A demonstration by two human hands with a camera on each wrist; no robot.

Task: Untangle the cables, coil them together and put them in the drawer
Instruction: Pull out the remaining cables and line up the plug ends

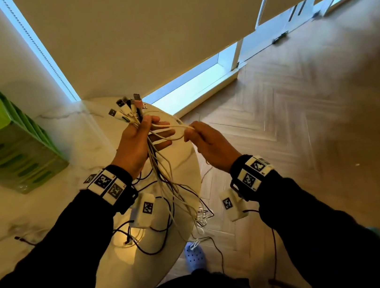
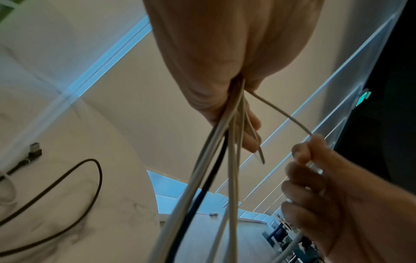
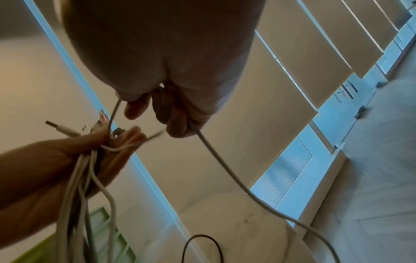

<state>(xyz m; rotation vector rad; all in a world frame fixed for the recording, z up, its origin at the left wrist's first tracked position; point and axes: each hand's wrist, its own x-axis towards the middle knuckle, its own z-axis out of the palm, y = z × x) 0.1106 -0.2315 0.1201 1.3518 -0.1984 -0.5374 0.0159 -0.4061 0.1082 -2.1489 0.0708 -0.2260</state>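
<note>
My left hand (image 1: 144,135) grips a bundle of white and black cables (image 1: 161,170) above the round marble table (image 1: 77,126). Several USB plugs (image 1: 126,106) fan out above its thumb, and the strands hang down to the tabletop and over its edge. My right hand (image 1: 198,135) pinches one white cable (image 1: 177,131) that loops across from the left fingers. In the left wrist view the bundle (image 2: 216,160) leaves my palm, and the right hand (image 2: 315,178) curls round the single strand (image 2: 286,115). The right wrist view shows that cable (image 3: 225,169) trailing down towards the table.
A green slotted drawer unit (image 1: 3,139) stands at the table's left. Loose black cable (image 1: 154,245) lies on the near part of the table. Wooden herringbone floor (image 1: 303,114) spreads to the right, with a blue clog (image 1: 194,254) below and window blinds (image 1: 142,27) behind.
</note>
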